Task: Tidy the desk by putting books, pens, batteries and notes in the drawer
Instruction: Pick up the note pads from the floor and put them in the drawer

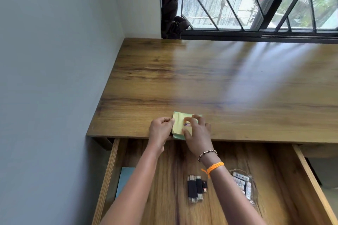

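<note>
Notes: your pad of notes [180, 126] sits at the desk's [237, 86] front edge, partly hidden by fingers.
Left hand [160, 131]: pinches its left side.
Right hand [198, 133]: curls over its top.
Drawer [309, 175]: open; blurred batteries [195, 188], half-hidden blue book [124, 179].

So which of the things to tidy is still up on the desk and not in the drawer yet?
The pad of notes, yellow and green, at the desk's front edge between both hands. The black batteries, white batteries and blue book already lie in the open drawer.
</note>
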